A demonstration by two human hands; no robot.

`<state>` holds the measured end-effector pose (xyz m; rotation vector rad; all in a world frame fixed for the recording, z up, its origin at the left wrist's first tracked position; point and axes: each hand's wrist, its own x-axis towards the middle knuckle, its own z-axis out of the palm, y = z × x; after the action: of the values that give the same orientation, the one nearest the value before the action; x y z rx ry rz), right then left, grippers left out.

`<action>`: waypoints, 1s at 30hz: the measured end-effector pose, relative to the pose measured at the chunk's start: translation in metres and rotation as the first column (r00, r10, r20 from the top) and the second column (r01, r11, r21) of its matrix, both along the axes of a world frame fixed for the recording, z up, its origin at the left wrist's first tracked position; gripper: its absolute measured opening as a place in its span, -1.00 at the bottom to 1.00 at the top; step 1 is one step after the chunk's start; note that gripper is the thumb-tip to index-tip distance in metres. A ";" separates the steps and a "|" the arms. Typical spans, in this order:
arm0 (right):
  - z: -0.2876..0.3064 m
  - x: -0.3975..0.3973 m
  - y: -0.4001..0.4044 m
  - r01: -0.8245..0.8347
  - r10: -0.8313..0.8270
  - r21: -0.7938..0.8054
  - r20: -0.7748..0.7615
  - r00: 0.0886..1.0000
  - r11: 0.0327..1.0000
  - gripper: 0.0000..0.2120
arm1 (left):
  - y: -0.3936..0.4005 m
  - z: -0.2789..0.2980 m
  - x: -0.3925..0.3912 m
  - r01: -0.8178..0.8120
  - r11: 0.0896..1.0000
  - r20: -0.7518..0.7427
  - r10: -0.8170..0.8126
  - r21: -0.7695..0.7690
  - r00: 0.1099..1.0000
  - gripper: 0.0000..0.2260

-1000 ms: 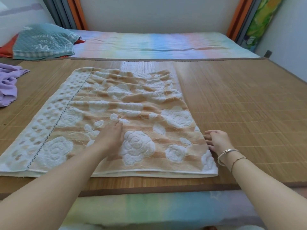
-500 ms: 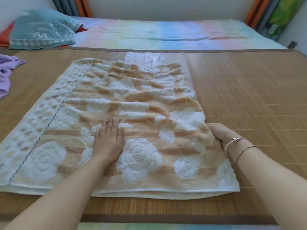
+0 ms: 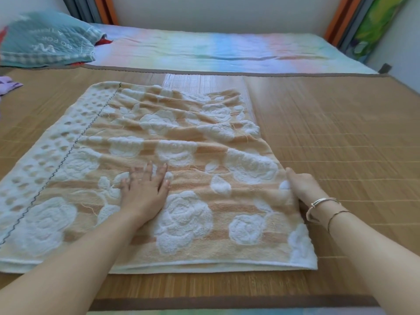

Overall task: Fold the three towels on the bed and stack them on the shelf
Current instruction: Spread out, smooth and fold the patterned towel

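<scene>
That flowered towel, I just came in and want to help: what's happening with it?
A person is folding the peach towel on the bamboo mat. It lies already doubled. The left hand presses flat on its middle, while the right hand grips its right edge. A purple cloth waits at far left.

Home bedrm: bed w/ bamboo mat (image 3: 329,137), pillow (image 3: 45,39), curtains (image 3: 336,17)

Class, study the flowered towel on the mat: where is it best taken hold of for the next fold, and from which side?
Grip the flowered towel at its doubled right edge, coming from the right: the right hand already holds there, and the left hand pins the middle flat.
</scene>
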<state>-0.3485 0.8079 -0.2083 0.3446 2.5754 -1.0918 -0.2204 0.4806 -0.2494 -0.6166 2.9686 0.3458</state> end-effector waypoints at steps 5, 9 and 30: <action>-0.015 0.023 0.007 -0.126 0.212 0.351 -0.218 0.953 0.928 -0.77 | 0.047 0.002 0.001 0.168 0.986 0.029 -0.168 0.006 0.985 -0.35; -0.008 0.039 0.003 -0.120 0.364 0.634 -0.269 0.892 0.764 -0.66 | 0.049 0.009 0.005 0.193 0.981 0.088 -0.194 0.025 0.977 -0.27; 0.015 0.159 -0.038 -0.607 0.835 0.673 -0.029 0.549 0.423 -0.47 | 0.059 0.060 0.099 0.400 0.903 0.032 -0.400 -0.154 0.916 -0.62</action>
<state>-0.1900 0.7703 -0.1933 -0.9343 2.7949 0.0425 -0.1211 0.5394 -0.1895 -0.0032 3.0382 0.0751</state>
